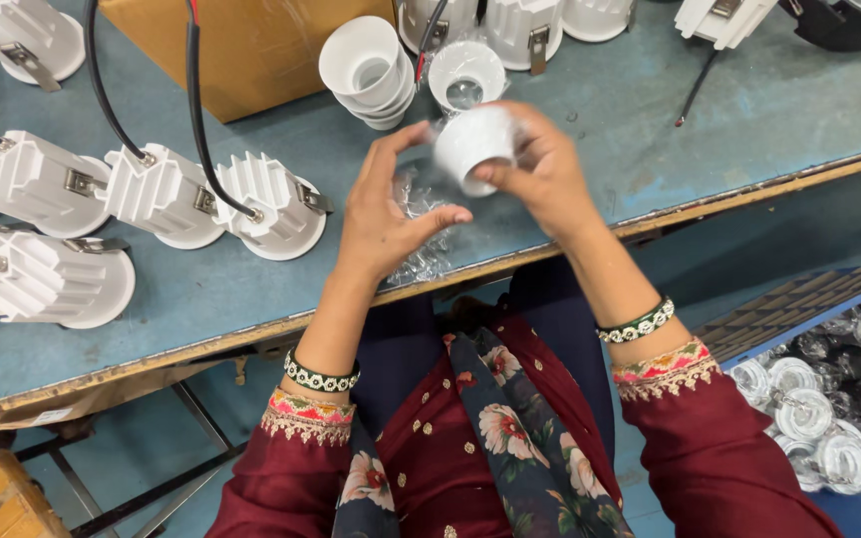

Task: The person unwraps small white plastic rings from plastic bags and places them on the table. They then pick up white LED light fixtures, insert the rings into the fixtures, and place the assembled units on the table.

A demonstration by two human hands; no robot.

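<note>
Above the near edge of the blue worktable (570,130), I see a small white cup-shaped plastic reflector (473,142) pinched in the right hand (540,164), thumb against its rim, slightly blurred. The left hand (383,214) is half spread, fingers curved, touching a crumpled clear plastic wrapper (421,254) lying on the table just beneath. I judge the cup is freshly out of its wrapping and being turned for inspection; the next move calls for a firm rim grip and a free spot to place it. Behind stand a stack of white cups (371,75) and one lens-fitted cup (465,75). Five white finned lamp housings (161,194) lie fully visible at left, more cut off. A brown cardboard box (251,45) sits behind; a blue bin of wrapped clear lenses (829,399), too many to count, sits low at right.
</note>
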